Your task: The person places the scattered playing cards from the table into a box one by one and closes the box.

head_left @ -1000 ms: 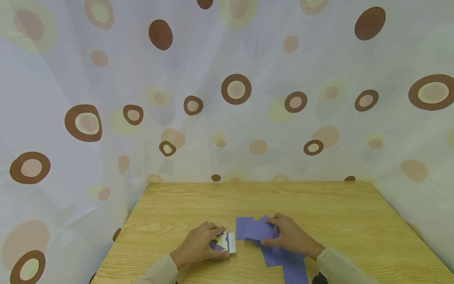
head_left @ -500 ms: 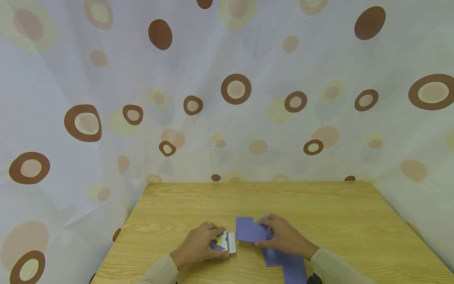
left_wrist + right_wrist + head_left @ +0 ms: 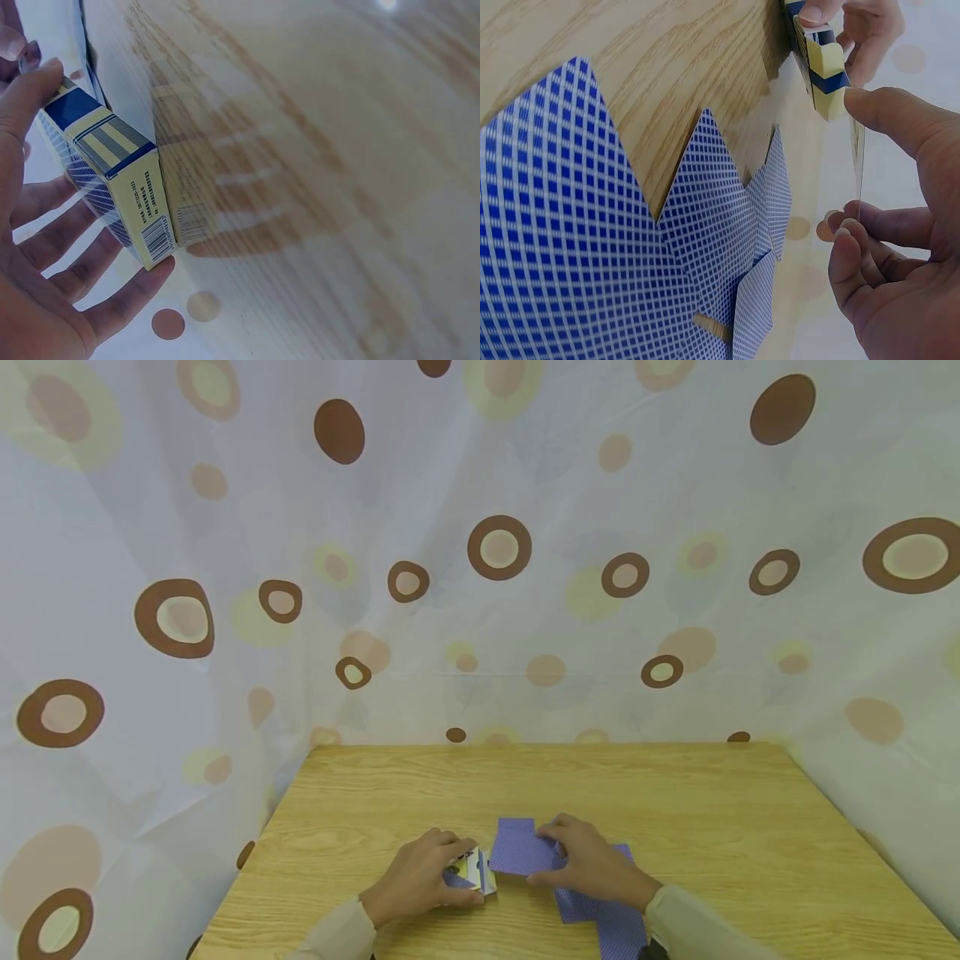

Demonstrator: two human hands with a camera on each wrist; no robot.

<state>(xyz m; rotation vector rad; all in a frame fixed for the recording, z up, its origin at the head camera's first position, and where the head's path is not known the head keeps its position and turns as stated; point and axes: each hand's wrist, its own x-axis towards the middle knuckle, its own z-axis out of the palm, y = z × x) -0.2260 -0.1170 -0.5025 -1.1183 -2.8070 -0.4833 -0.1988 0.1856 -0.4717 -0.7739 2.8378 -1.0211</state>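
In the head view my left hand (image 3: 423, 878) grips a playing-card box (image 3: 467, 870) on the table. Its thumb and fingers lie along the sides in the left wrist view, where the cream and blue box (image 3: 124, 176) shows its barcode end. My right hand (image 3: 597, 863) pinches a playing card (image 3: 519, 853) with a blue checked back between thumb and fingers. The card's left edge is close to the box's flap end; touching or not, I cannot tell. Seen from the right wrist, the card (image 3: 857, 169) is edge-on near the flap (image 3: 827, 64).
Several blue-checked cards (image 3: 622, 928) lie face down and overlapping under and in front of my right hand; they fill the left of the right wrist view (image 3: 551, 217). The wooden table (image 3: 675, 785) meets a dotted curtain (image 3: 555, 627) at the back and sides.
My right hand has moved left with the playing card, bringing it up to the box's flap end. The left hand and the box have stayed in place.
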